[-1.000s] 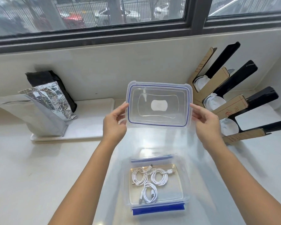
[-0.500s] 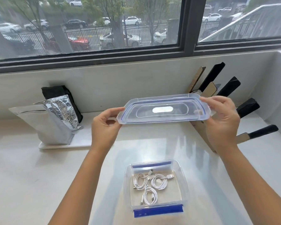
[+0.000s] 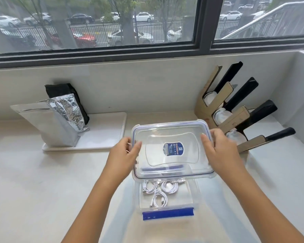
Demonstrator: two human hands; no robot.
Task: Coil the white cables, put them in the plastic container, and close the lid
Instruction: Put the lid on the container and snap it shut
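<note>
Clear plastic lid (image 3: 172, 149) is hovering over the container (image 3: 167, 199) holding three coiled white cables (image 3: 156, 192), left hand (image 3: 125, 155) and right hand (image 3: 219, 151) gripping its ends, needing lowering squarely and latching.

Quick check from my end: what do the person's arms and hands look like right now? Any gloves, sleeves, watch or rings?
Both the left hand and the right hand are bare: no gloves, and no rings visible on the fingers that show. Both forearms are bare up to the frame's bottom edge, with no sleeve, watch or wristband in view. Fingernails look short and unpainted.
</note>
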